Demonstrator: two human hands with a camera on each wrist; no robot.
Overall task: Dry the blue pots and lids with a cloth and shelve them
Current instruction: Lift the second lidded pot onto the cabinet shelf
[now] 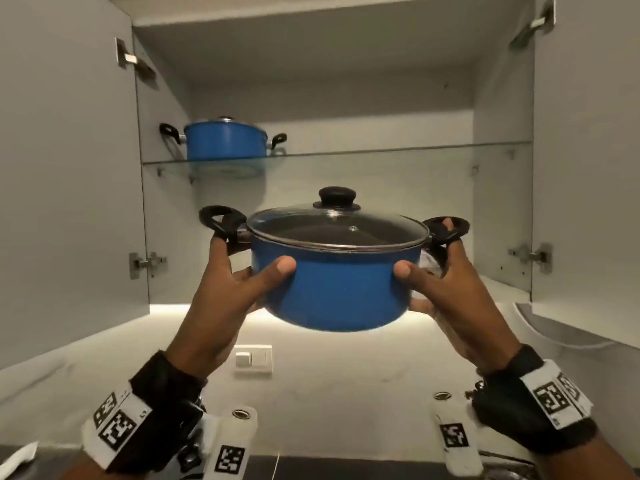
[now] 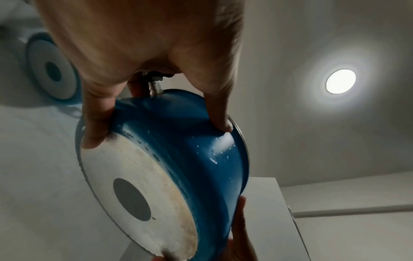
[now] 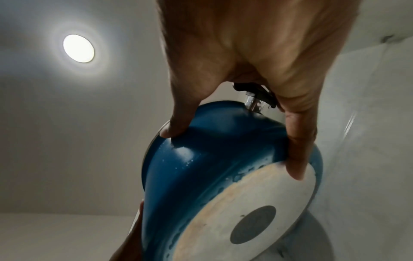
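Blue pot (image 1: 334, 289) raised before cabinet — left hand (image 1: 221, 299), right hand (image 1: 460, 292) clasp sides, thumbs forward.

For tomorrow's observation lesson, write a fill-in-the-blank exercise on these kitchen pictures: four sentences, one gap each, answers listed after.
1. The pot held in both hands is coloured ____.
2. Its glass lid has a black ____ on top.
3. A second pot stands on the ____ shelf of the cupboard.
4. The left hand and the right hand hold the pot with a ____ pressed on its near side.

Answers: blue; knob; glass; thumb
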